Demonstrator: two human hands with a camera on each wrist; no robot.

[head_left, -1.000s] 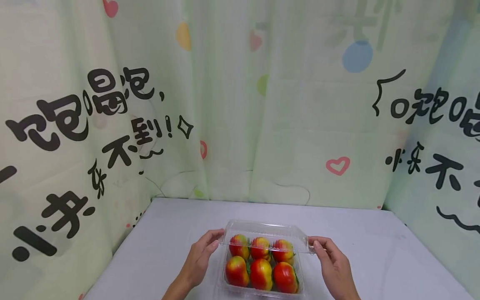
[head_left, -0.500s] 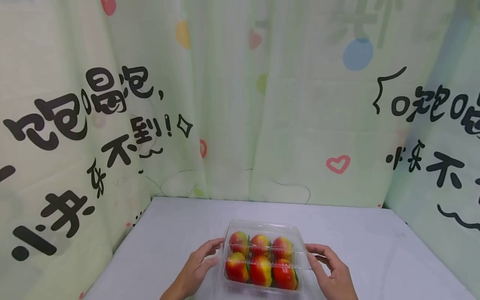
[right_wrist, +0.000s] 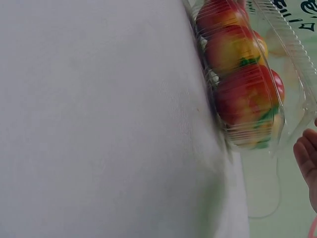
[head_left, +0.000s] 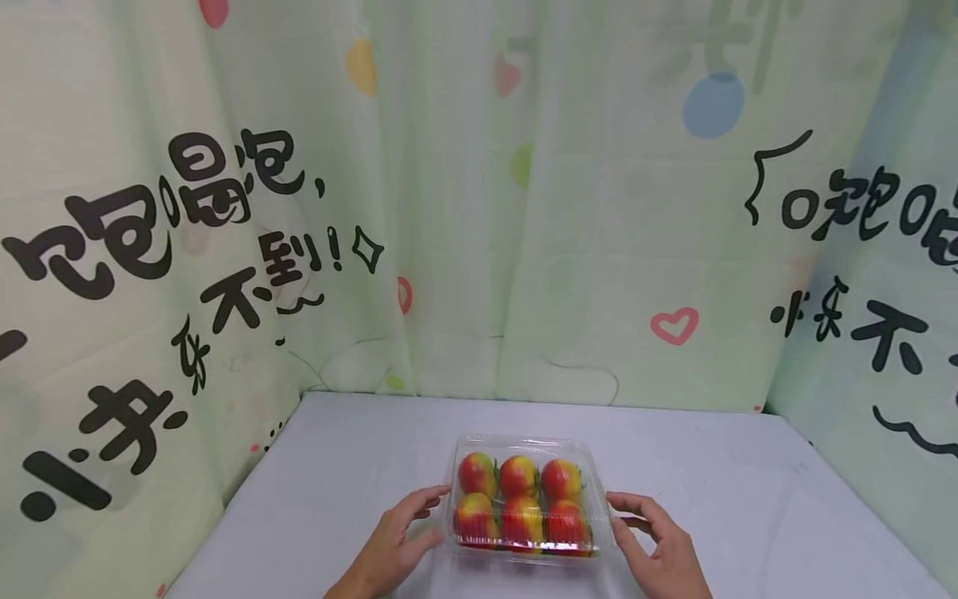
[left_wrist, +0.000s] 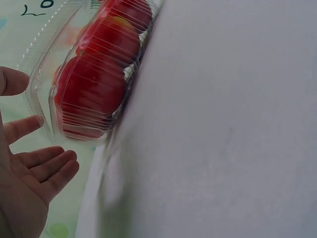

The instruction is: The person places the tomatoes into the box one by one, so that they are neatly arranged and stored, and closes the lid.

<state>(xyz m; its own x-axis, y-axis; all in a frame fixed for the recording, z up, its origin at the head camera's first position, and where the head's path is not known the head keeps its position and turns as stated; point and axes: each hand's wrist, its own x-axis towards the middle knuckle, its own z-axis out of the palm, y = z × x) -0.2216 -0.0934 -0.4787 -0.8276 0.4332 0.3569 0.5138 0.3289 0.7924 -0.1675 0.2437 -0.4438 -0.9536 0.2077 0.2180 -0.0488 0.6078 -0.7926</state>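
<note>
A clear plastic clamshell box (head_left: 524, 556) lies on the table with its lid down over several red-and-yellow fruits (head_left: 519, 477). Green bits show between the fruits, whose exact kind is unclear. My left hand (head_left: 397, 537) is at the box's left side, fingertips right at the edge and thumb apart from it. In the left wrist view, that hand's fingers (left_wrist: 49, 166) are spread beside the plastic corner. On the opposite side, my right hand (head_left: 662, 541) has its index finger and thumb extended to the box's right edge. Only part of this hand (right_wrist: 308, 156) shows in the right wrist view.
The box stands on a white-covered table (head_left: 359, 441). Behind it and along both sides hangs a pale green curtain (head_left: 584, 249) with black lettering, hearts and coloured dots. The table's back edge meets the curtain.
The clear lid has swung from raised at the back down over the fruits, towards the front. Both hands have come slightly nearer along the box's sides; the fruits stay in place.
</note>
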